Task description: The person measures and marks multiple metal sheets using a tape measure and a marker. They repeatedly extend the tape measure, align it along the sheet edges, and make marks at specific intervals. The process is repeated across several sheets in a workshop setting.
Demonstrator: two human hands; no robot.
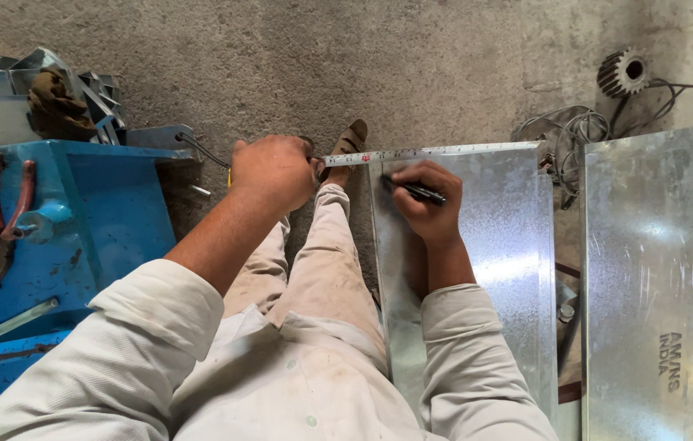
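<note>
White sleeve (142,343), pliers (2,216) left, gear (622,72)

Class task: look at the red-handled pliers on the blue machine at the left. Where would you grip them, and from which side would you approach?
Grip the pliers by the two red handles, probably from above. They lie flat on the blue machine top with the handles pointing away from the person and slightly spread, so fingers can close around both. The dark jaws point toward the person and give less hold.

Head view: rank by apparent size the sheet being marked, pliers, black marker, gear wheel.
1. Metal sheet being marked, by far the largest.
2. Red-handled pliers.
3. Black marker and gear wheel: look alike; the right hand hides part of the marker, and the gear lies farther off. Unranked.
</note>
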